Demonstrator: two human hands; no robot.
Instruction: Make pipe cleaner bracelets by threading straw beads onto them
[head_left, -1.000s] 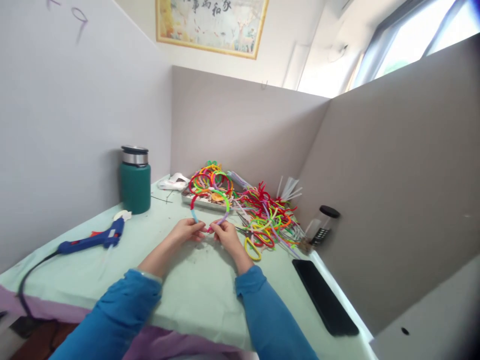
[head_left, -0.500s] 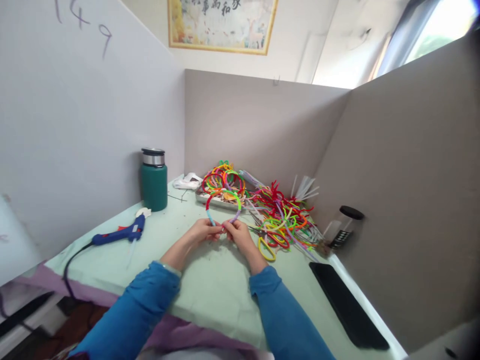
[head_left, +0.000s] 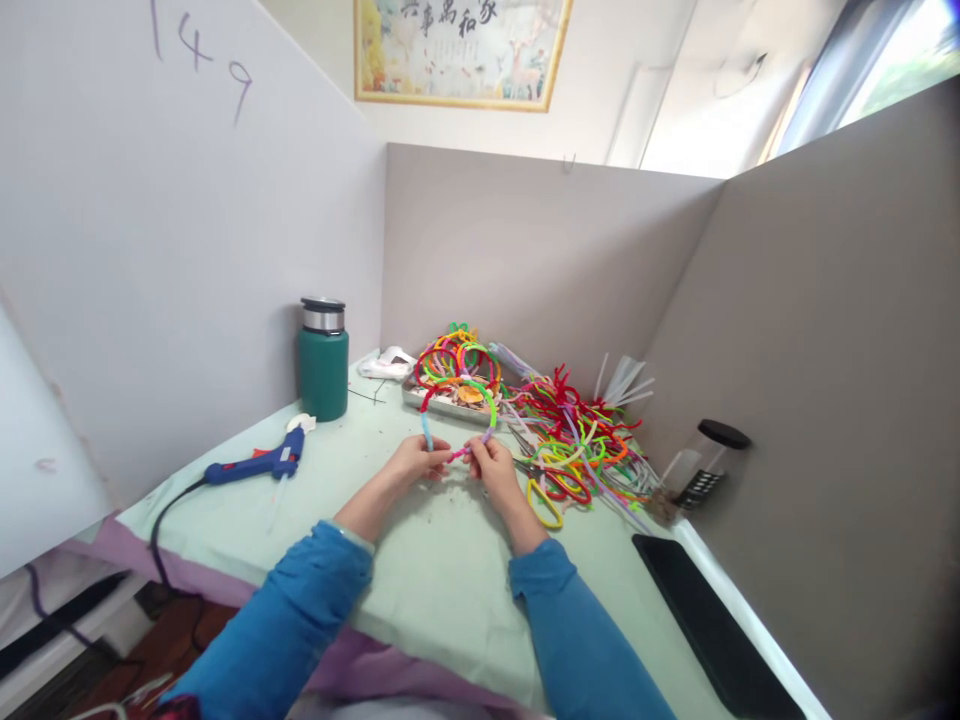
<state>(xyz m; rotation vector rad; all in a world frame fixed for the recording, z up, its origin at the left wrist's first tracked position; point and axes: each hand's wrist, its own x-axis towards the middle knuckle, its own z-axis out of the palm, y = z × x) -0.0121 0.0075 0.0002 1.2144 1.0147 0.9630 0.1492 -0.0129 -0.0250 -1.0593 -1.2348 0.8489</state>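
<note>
A multicoloured fuzzy ring [head_left: 493, 408], with red, orange, green, purple, pink and light blue parts, stands upright between my hands above the table. My left hand [head_left: 421, 458] pinches its lower left, by the light blue part. At the lower right my right hand [head_left: 488, 463] grips it with thumb and fingers. A short pink stretch of the ring shows between the two hands. Just behind it is a metal tray [head_left: 450, 406] with more fuzzy rings and small pieces.
Left are a blue glue gun [head_left: 255, 467] with its cord and a green bottle [head_left: 324, 375]. Right lie a heap of fuzzy stems [head_left: 577, 420], yellow-handled scissors [head_left: 545, 504], a clear jar [head_left: 701, 470] and a black flat object [head_left: 712, 620]. Grey panels enclose the table.
My hands have moved slightly apart, and the pink part of the ring now shows between them. The whole view has shifted, with things appearing further right.
</note>
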